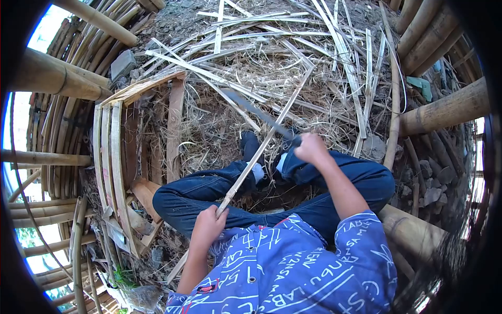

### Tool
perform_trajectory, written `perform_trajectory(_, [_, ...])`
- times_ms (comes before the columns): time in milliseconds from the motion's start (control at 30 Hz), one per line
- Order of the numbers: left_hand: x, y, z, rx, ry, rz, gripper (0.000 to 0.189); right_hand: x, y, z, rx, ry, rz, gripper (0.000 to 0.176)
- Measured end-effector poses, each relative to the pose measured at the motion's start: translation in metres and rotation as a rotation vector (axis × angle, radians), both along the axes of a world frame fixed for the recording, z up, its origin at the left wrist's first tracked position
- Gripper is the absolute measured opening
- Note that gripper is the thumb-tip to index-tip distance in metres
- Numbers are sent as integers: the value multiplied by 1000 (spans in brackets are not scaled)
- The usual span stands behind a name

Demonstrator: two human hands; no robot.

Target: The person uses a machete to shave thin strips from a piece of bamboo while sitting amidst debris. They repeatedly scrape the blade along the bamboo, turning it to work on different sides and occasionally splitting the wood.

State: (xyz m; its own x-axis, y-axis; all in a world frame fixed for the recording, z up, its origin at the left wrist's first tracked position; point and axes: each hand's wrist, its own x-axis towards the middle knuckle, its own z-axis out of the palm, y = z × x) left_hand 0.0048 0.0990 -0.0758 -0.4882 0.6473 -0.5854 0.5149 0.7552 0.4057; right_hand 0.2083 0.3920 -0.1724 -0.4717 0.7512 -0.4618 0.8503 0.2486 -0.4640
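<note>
My left hand (209, 226) is closed round the lower end of a long pale bamboo strip (266, 140), which slants up and to the right over my lap. My right hand (312, 148) grips the dark handle of a long knife (256, 112). The grey blade points up and to the left and crosses the strip; whether they touch I cannot tell.
Split bamboo strips (342, 49) and curly shavings (209, 131) litter the ground ahead. A slatted wooden crate (112, 152) stands at the left. Thick bamboo poles (444, 107) frame both sides, with stones (431, 193) at the right and a grey block (123, 65) at the upper left.
</note>
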Motion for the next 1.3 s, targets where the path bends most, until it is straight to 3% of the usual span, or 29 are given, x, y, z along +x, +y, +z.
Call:
perform_trajectory(233, [2,1,-4,-25,137,-63,42,-30,-125,16,-120,232,152,31])
perform_trajectory(400, [5,-1,-8,-30,163,-85,42,-33,-150,16,-127,307,159,32])
perform_trajectory(633, [5,-5,-12,37,3,-36,36,-28,-117,18,16,69,332,25])
perform_trajectory(867, [7,-9,-3,24,0,0,34,-8,-36,-11,146,-131,60,25])
perform_trajectory(1000, [5,-14,4,29,14,-6,35,8,18,-24,152,-288,-72,35])
perform_trajectory(1133, [9,-14,5,-27,-45,44,36,24,49,-33,110,-225,-248,29])
perform_trajectory(1300, [7,-3,5,4,-35,51,36,15,20,-33,54,-133,-246,31])
